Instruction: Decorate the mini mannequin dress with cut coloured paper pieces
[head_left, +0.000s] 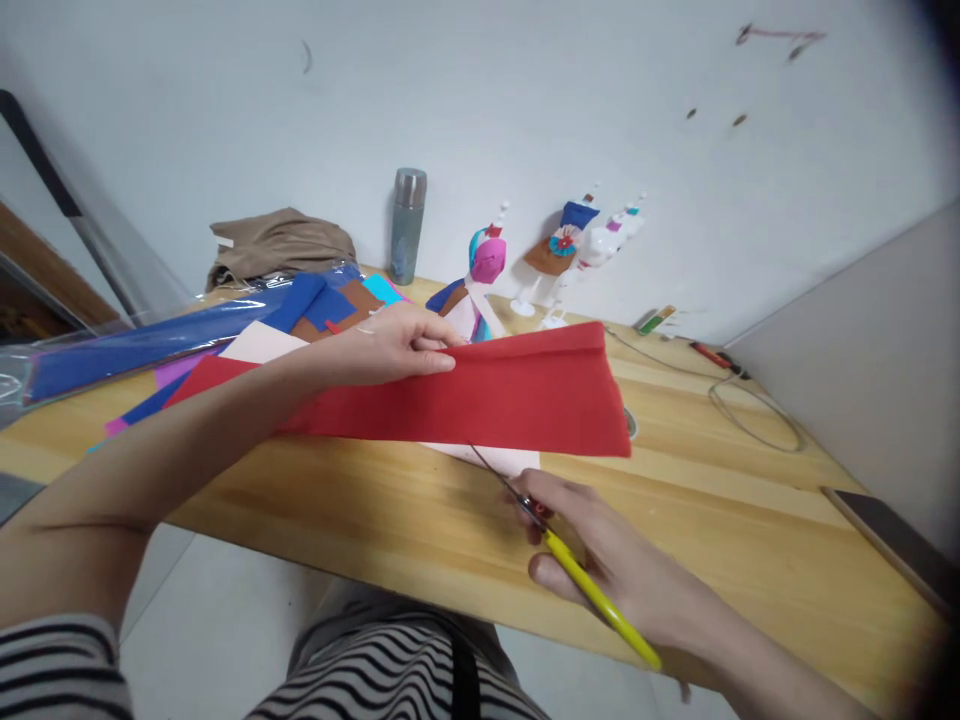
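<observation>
A long strip of red fabric [480,405] hangs above the wooden table, its upper edge pinched between the thumb and fingers of my left hand [401,343]. Closed around yellow-handled scissors [592,590] is my right hand [592,545], below and to the right of the strip. The scissors' tip points up and left, at the strip's lower edge; whether it touches the cloth I cannot tell. Part of a pale pink sheet [517,460] shows under the red strip.
Colored fabric pieces [300,305] and a plastic-wrapped blue bundle [142,345] lie at the left. Behind stand a thermos [409,225], brown cloth [281,245] and decorated figures [487,260]. A cable [750,430] and a phone-like dark slab [892,540] are at the right.
</observation>
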